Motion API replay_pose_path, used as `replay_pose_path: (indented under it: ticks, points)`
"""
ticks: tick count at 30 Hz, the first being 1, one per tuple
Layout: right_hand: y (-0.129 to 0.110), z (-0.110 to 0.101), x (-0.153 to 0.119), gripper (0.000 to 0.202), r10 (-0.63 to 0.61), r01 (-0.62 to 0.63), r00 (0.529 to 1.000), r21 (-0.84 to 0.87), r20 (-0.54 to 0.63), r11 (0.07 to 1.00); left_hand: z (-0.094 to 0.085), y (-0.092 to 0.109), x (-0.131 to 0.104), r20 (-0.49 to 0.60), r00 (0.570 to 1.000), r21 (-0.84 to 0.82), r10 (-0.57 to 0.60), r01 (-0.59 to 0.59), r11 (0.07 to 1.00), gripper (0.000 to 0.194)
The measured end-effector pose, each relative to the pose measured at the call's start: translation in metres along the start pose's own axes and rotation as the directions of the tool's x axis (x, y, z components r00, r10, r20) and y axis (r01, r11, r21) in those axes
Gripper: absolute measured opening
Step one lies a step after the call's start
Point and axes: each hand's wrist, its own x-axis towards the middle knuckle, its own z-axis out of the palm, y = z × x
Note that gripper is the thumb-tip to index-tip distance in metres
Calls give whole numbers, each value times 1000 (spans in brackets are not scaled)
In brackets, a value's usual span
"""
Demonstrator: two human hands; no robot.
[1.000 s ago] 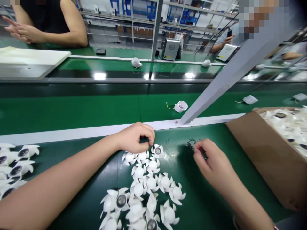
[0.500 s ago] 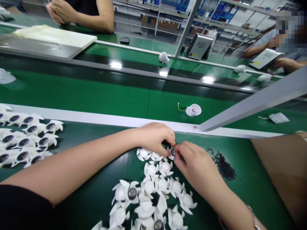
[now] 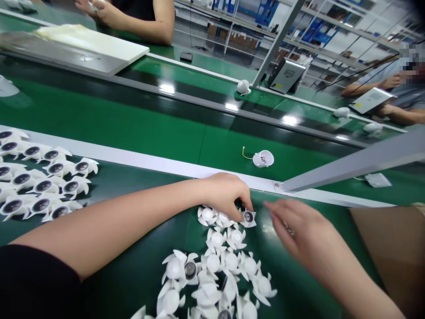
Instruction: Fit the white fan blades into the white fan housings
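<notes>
My left hand [image 3: 229, 195] pinches a small white fan blade [image 3: 249, 217] whose round dark hub faces up. My right hand [image 3: 299, 226], slightly blurred, hangs over the bench to the right of it, thumb and fingers apart. Nothing shows between its fingertips. Most of the small black pieces on the bench are hidden under that hand. Below my left hand lies a loose cluster of white fan blades [image 3: 217, 239], mostly with smooth hubs up; a few show dark hubs. Further left, more fan blades [image 3: 43, 186] sit in rows with dark hubs up.
A white rail [image 3: 159, 166] borders the green belt [image 3: 149, 128], which carries a white cup-shaped housing [image 3: 264, 158] with a yellow wire. A slanted grey post [image 3: 332, 164] rises at right, near a cardboard box [image 3: 392, 248]. Other people sit across the line.
My right hand has let go of the fan blade and moved right, over the black pieces. My left hand keeps its hold. The whole view has shifted and tilted slightly.
</notes>
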Motion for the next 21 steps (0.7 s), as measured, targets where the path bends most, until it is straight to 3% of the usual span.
replay_pose_path:
  ticks: [3, 6, 8, 10, 13, 16, 18, 21]
  points:
    - [33, 13, 39, 38, 209, -209, 971, 18, -112, 978, 3, -1, -1, -56, 998, 6, -25, 25, 1000, 29]
    - [52, 34, 89, 72, 295, -297, 955, -110, -36, 948, 7, -2, -2, -109, 988, -20, -107, 105, 994, 31]
    - [56, 42, 114, 71, 315, -302, 947, -159, 63, 940, 8, -3, -3, -103, 985, -46, -136, 132, 990, 40]
    - [55, 40, 123, 56, 325, -306, 941, -170, 98, 937, 7, -2, -4, -80, 986, -71, -146, 141, 988, 54]
    - [44, 24, 102, 35, 384, -388, 922, -87, -59, 918, 3, 1, -6, -52, 987, -88, -149, 144, 986, 65]
    - [24, 7, 57, 42, 505, -442, 834, 278, -223, 853, 0, 2, -5, -64, 983, -179, -173, 159, 971, 54]
    - [11, 2, 27, 44, 567, -415, 796, 493, -210, 765, 1, 0, -2, -95, 968, -313, -233, 193, 930, 41]
    - [-2, 5, -3, 32, 577, -313, 804, 721, -144, 618, 3, -4, 3, -142, 935, -496, -326, 217, 840, 26]
